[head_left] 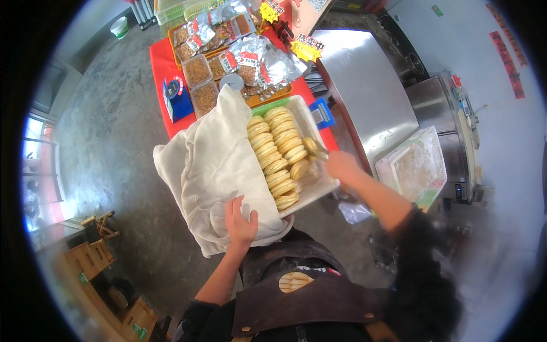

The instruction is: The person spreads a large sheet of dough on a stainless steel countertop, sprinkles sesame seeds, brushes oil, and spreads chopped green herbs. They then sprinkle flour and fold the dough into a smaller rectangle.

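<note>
Grey concrete floor [131,125] fills much of the left side of the frame, and at the lower left there is wooden furniture [91,256]. Toward the upper centre is a table with a red cover [162,85], on which are clear boxes of brown food [196,69] and, next to them, silver packets [250,54].

Below these, left of the middle, one pale cloth [211,159] lies over the left part of a white tray [315,192]. Left hand [241,226] is at the lower part of this cloth, its fingers spread apart and slightly bent; I cannot tell how firmly they touch it.

Just right of the cloth, round flat breads [279,151] stand on edge in two close rows inside the tray. Right hand [342,166], over the tray's right edge, has its fingers closed around what seems to be tongs [321,153], whose tips are at one bread [309,145] beside the right row.

Farther right are a shiny steel surface [364,85] and a white container [413,162].
</note>
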`<control>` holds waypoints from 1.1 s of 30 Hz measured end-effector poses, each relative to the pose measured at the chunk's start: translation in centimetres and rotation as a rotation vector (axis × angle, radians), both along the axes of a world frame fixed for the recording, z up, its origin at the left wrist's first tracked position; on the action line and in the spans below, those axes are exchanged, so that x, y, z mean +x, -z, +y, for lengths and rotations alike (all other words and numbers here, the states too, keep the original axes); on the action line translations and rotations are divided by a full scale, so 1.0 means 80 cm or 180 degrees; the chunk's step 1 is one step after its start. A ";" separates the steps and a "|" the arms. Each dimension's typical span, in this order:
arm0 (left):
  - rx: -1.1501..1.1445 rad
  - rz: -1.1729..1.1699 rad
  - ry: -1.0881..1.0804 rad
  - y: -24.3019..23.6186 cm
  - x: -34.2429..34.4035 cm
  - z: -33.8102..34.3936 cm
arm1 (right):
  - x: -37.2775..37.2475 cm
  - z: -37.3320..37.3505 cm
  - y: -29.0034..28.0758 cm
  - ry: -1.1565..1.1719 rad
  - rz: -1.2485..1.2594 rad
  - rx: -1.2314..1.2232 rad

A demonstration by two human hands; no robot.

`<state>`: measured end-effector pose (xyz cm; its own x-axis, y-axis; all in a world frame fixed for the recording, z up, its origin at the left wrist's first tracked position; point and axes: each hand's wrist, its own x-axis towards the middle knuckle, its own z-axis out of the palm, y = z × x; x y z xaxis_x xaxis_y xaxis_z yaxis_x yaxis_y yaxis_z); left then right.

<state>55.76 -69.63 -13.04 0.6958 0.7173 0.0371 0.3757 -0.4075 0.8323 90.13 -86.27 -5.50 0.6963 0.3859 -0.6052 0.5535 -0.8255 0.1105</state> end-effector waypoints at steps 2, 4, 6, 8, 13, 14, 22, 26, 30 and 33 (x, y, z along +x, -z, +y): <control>0.0181 -0.0173 0.0028 0.007 -0.010 -0.004 | 0.006 0.008 0.005 0.0095 0.0092 -0.0068; 0.0237 0.0010 -0.0027 0.012 -0.022 -0.005 | 0.009 0.009 0.007 0.0228 0.0080 0.0008; 0.0201 0.0140 -0.0088 0.014 -0.033 -0.004 | 0.004 -0.002 0.006 0.0274 -0.0011 0.0106; 0.0134 0.0208 -0.0153 0.013 -0.041 -0.002 | -0.007 -0.025 -0.002 0.0224 -0.0118 0.0313; 0.0189 0.0269 0.0050 0.010 -0.043 0.003 | -0.043 -0.109 -0.049 -0.0400 -0.0569 0.0476; 0.0216 0.0193 0.0110 0.010 -0.041 0.003 | -0.047 -0.123 -0.060 -0.0395 -0.0494 0.0574; 0.0306 0.0326 0.0013 0.011 -0.037 -0.012 | 0.021 -0.095 -0.045 -0.2548 0.0404 0.0066; 0.0336 0.0428 -0.0182 0.004 -0.042 -0.035 | 0.082 -0.035 0.001 -0.3359 0.0558 0.0022; 0.0403 0.0639 -0.0714 0.003 -0.029 -0.081 | 0.122 -0.006 0.030 -0.4067 0.0724 0.0352; 0.0296 0.0674 -0.1206 0.003 -0.010 -0.128 | 0.128 -0.002 0.050 -0.4305 0.0983 0.0362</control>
<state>55.00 -79.83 -13.25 0.3834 0.9236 -0.0016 0.6713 -0.2775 0.6872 100.34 -86.45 -9.52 -0.4073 0.7018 -0.5845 0.9098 0.3680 -0.1921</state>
